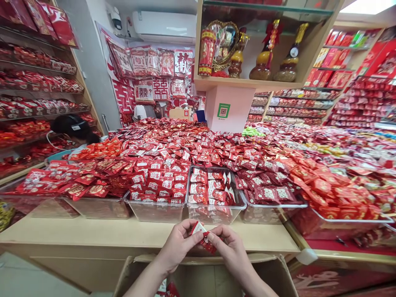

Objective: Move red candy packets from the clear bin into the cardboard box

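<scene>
Between my two hands is a small red and white candy packet [204, 236], held above an open cardboard box [247, 260]. My left hand [177, 244] pinches its upper left part with thumb and fingers. On the other side, my right hand [230, 245] grips the packet's right edge, thumb on top. Just beyond stands a clear plastic bin [216, 213], partly filled with rows of similar red and white packets [198, 187]. A few packets lie at the bottom left inside the box, partly hidden by my left forearm.
More clear bins [157, 211] heaped with red packets line the counter [102, 231]. A white pillar [230, 99] bearing a QR code holds up a display shelf [247, 82] with bottles. At left, a person in a dark cap [72, 126] is behind the heaps.
</scene>
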Available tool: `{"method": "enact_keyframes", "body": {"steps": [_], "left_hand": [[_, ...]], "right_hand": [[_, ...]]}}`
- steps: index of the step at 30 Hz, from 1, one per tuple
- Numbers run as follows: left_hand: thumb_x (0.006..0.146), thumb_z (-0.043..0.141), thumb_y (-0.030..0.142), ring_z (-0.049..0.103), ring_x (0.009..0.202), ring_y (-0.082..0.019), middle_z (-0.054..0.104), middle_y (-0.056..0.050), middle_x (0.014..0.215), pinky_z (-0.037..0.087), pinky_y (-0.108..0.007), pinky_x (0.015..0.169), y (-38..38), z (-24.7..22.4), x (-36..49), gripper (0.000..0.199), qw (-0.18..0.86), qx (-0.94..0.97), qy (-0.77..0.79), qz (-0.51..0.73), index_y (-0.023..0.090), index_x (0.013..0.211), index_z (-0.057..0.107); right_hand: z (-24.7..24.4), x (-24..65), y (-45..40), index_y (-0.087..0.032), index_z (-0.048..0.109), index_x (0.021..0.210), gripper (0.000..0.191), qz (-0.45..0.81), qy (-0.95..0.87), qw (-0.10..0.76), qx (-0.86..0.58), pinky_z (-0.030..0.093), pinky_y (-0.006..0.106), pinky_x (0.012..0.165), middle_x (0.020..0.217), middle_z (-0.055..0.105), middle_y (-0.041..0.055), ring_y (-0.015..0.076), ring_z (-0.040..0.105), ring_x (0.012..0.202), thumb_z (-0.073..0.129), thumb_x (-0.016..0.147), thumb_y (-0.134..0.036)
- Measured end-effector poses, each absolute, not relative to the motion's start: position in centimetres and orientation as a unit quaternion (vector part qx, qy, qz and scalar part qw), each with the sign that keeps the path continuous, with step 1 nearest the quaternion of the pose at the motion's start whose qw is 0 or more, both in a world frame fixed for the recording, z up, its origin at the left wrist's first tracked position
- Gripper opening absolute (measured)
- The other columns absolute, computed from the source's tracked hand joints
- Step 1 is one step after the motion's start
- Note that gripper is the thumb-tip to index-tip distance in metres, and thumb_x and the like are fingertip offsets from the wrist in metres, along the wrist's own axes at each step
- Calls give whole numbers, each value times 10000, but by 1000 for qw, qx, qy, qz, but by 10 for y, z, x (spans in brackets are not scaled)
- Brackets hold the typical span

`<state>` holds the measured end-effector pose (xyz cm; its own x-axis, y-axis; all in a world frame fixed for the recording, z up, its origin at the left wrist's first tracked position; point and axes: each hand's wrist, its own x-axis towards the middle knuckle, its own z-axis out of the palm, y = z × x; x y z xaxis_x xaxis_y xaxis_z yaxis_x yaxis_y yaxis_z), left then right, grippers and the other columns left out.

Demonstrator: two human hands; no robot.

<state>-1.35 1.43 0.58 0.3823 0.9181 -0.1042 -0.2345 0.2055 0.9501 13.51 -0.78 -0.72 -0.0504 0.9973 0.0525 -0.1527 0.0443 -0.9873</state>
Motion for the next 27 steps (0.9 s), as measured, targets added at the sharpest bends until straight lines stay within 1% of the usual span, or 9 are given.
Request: {"method": "enact_keyframes", "body": {"steps": [3,8,14,16,18,20,22,24,27], "left_hand": [[682,645,252,541,635,-103,613,2,724,488,-239,596,14,6,-13,185,681,466,366,430,152,824,580],[693,635,249,547,644,-109,606,6,725,483,-273,630,13,8,-12,166,682,444,364,452,169,812,551],[775,522,301,569,651,-118,612,-20,749,431,-243,597,16,7,-16,163,674,433,353,482,172,874,535],[756,548,282,564,629,-114,610,-15,720,422,-240,589,17,5,-16,148,667,452,366,466,166,847,537],[731,577,261,560,619,-116,601,-5,681,420,-244,589,17,3,-15,143,656,484,373,443,158,822,540],[717,588,257,559,611,-119,587,7,646,417,-246,587,17,3,-14,144,651,506,374,425,155,807,542],[711,589,262,560,604,-118,581,12,634,416,-247,587,16,3,-13,151,653,510,375,415,153,803,541],[704,591,269,560,599,-118,582,10,638,412,-246,581,16,2,-13,163,657,510,376,410,149,800,538],[693,596,281,552,577,-112,573,15,625,403,-239,560,15,0,-12,179,659,510,376,404,143,789,536]], "right_hand": [[-5,135,-7,-139,533,652,263,546,-483,533,-429,378,214,494,582,561,3,92,466,511,596,686,-392],[-4,135,-9,-158,520,758,245,545,-500,526,-420,415,236,576,697,567,13,120,517,630,617,674,-366],[30,159,16,-180,462,862,296,430,-510,585,-460,414,229,490,754,585,41,136,529,617,587,689,-384],[48,173,47,-203,419,890,318,389,-529,593,-466,408,228,461,687,573,6,135,528,572,586,683,-377],[63,187,84,-211,405,901,280,326,-557,573,-505,399,232,450,611,536,-34,119,504,490,554,702,-338],[71,196,121,-198,438,875,197,258,-569,519,-583,402,240,470,607,526,-34,115,500,475,523,706,-254],[72,199,151,-180,497,784,129,218,-573,476,-630,416,252,545,638,548,-9,127,531,552,529,662,-155],[68,196,172,-162,533,669,87,224,-577,453,-641,421,258,583,626,564,9,139,545,592,534,618,-91],[61,183,189,-146,550,620,62,272,-577,433,-636,435,247,512,555,556,4,121,530,504,529,623,-88]]}}
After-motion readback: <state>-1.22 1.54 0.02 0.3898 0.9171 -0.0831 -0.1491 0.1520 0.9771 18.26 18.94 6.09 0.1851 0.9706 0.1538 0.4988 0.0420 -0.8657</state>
